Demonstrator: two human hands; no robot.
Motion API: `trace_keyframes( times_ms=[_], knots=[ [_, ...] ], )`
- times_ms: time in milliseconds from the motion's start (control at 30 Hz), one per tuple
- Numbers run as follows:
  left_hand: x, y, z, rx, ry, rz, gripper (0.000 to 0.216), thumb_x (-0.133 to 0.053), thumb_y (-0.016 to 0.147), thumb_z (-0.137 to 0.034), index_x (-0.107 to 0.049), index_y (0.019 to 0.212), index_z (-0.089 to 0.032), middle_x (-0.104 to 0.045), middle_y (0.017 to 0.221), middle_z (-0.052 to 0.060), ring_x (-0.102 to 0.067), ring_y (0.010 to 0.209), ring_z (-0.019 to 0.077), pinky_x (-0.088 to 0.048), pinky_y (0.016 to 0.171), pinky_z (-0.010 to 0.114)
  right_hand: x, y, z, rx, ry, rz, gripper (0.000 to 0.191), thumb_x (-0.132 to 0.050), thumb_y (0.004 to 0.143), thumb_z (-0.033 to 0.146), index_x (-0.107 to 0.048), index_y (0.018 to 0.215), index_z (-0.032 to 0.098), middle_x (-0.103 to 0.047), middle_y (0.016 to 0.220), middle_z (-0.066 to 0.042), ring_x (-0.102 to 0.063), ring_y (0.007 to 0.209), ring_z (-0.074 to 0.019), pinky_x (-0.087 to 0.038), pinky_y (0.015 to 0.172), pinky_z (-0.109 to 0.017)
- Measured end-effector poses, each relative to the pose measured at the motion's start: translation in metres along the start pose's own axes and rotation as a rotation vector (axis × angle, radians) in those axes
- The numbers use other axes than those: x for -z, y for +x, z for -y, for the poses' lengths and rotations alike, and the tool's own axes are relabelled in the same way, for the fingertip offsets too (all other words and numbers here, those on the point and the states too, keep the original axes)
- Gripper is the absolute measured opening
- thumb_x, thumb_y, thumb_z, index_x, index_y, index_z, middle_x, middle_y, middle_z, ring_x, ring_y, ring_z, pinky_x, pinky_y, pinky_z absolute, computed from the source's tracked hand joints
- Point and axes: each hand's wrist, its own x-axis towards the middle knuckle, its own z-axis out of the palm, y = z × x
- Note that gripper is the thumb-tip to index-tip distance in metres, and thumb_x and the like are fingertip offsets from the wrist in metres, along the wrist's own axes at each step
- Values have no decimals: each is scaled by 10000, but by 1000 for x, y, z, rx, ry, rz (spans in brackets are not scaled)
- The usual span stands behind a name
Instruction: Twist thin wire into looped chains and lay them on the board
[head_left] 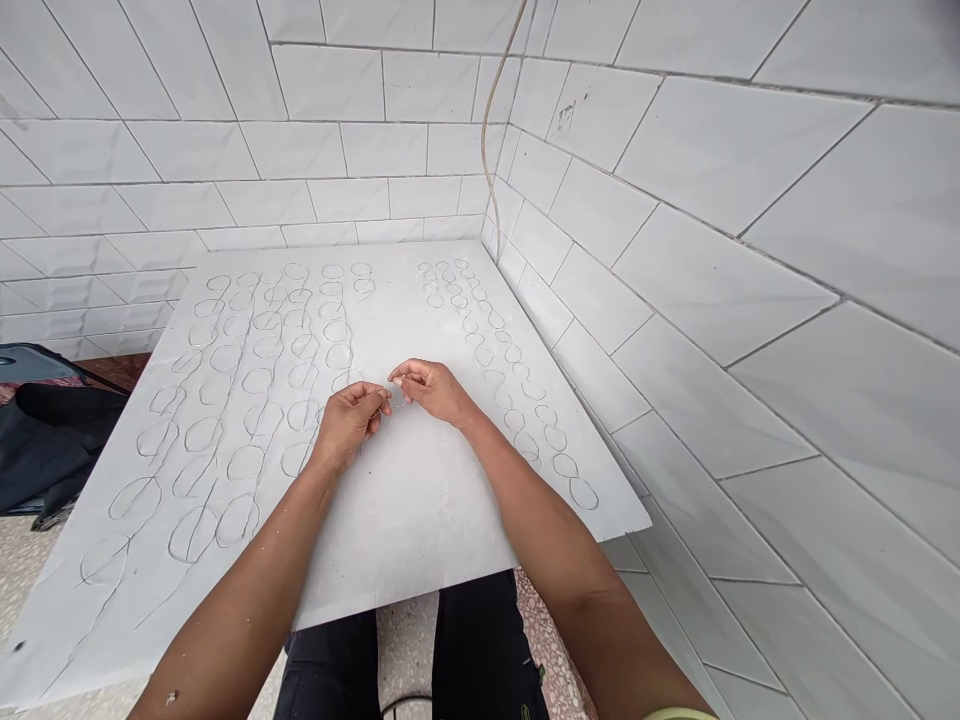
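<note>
My left hand (351, 420) and my right hand (431, 388) meet above the middle of the white board (420, 520). Both have thumb and fingers pinched together. Between the fingertips runs a thin, pale wire (401, 403), hard to make out and partly covered by the fingers. Rows of thin wire rings (204, 434) lie on the board to the left of my left hand, with long thin strands running along them. Smaller rings (484, 355) form rows to the right of my right hand.
White tiled walls (330, 150) meet in a corner behind the board and close off its right side. A beige cable (487, 130) hangs down the corner. Dark cloth (52, 440) lies at the left. My legs (480, 640) are under the front edge, above a speckled floor.
</note>
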Motion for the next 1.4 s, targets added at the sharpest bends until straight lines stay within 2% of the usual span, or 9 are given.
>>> trace_keyframes(
  times_ms=[133,233,433,600,733,933,1133,1267,1400],
  knots=[
    [0,0,0,-43,18,2,239,-741,780,-408,-661,841,-192,-649,727,7,-450,489,84,-258,419,219,2,2,0,-36,95,40,247,-615,898,427,-666,956,192,-609,675,20,-509,590,-109,-402,557,-229],
    [-1,-1,1,-64,26,19,228,-732,794,-402,-657,843,-193,-652,725,8,-444,497,85,-276,429,219,0,2,0,-34,122,4,241,-613,895,426,-654,929,191,-593,652,29,-482,552,-104,-401,542,-233],
    [-4,-2,1,-128,20,-5,207,-712,824,-384,-634,822,-193,-643,724,7,-437,506,87,-316,446,225,-13,1,2,75,-12,-172,210,-540,937,387,-647,894,211,-579,669,27,-514,611,-121,-394,573,-241],
    [-6,-3,1,-146,-7,-2,204,-699,833,-387,-639,851,-192,-649,756,16,-475,516,94,-348,448,227,-14,0,2,103,-74,-180,219,-504,962,395,-632,921,221,-566,687,26,-506,624,-128,-386,587,-244],
    [-5,-3,1,-132,-68,48,321,-669,874,-489,-677,971,-183,-672,829,49,-532,557,110,-398,472,238,-12,-1,-1,128,-158,-206,221,-480,977,396,-616,923,230,-534,690,30,-451,588,-124,-368,586,-252],
    [-4,-4,2,-90,-87,42,529,-577,914,-632,-683,1135,-163,-705,869,101,-582,580,140,-424,483,260,-12,-2,-5,174,-290,-268,206,-443,988,350,-588,912,226,-468,664,36,-404,590,-127,-352,617,-263],
    [-4,-3,3,-108,-40,28,479,-592,921,-589,-691,1110,-161,-707,837,80,-586,570,135,-436,495,264,-12,-2,-3,162,-310,-272,192,-430,994,327,-582,941,224,-493,688,28,-430,619,-132,-356,643,-267],
    [-9,-3,6,-149,-65,36,465,-602,925,-577,-691,1101,-155,-699,828,72,-589,587,136,-455,513,267,-16,0,-3,158,-298,-357,200,-429,999,329,-588,945,221,-493,676,33,-423,598,-125,-358,632,-264],
    [-14,-4,10,-218,-75,-24,451,-570,955,-563,-701,1074,-148,-696,820,73,-586,593,135,-457,509,264,-22,3,-5,166,-283,-445,195,-445,991,338,-591,934,221,-456,634,46,-407,575,-121,-361,608,-257]
  ],
)
